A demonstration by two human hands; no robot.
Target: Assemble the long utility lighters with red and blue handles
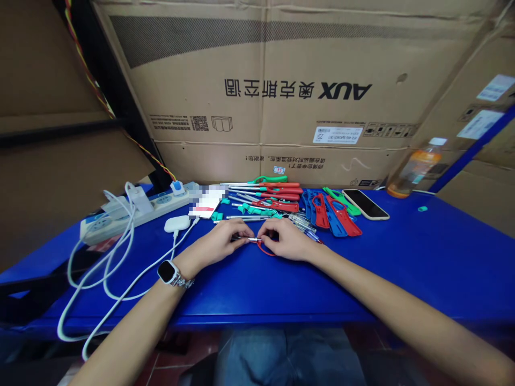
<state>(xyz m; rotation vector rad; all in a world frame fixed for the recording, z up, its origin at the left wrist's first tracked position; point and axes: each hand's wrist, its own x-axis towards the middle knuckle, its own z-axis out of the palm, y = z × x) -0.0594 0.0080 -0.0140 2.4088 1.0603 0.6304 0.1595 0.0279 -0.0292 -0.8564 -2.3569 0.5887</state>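
Near the table's middle my left hand [225, 238] is closed, its fingertips pinching a thin metal lighter tube [253, 239]. My right hand [287, 239] is closed on a red lighter handle [264, 250], whose curved loop shows below the fingers; most of it is hidden in the palm. Tube and handle meet between the two hands. Just beyond them lie long-reach lighters with red handles [284, 191], loose metal tubes [249, 218] and small green plastic pieces [217, 216]. Red handle shells [341, 215] and blue ones [333, 219] rest to the right, with clear lighter bodies [302, 222] beside them.
A white power strip [161, 206] with looping white cables [132, 241] and a white earphone case [177, 223] occupies the left. A phone [366, 205] and an orange drink bottle [414, 169] stand right. Cardboard [281, 123] walls the back of the blue table [281, 295].
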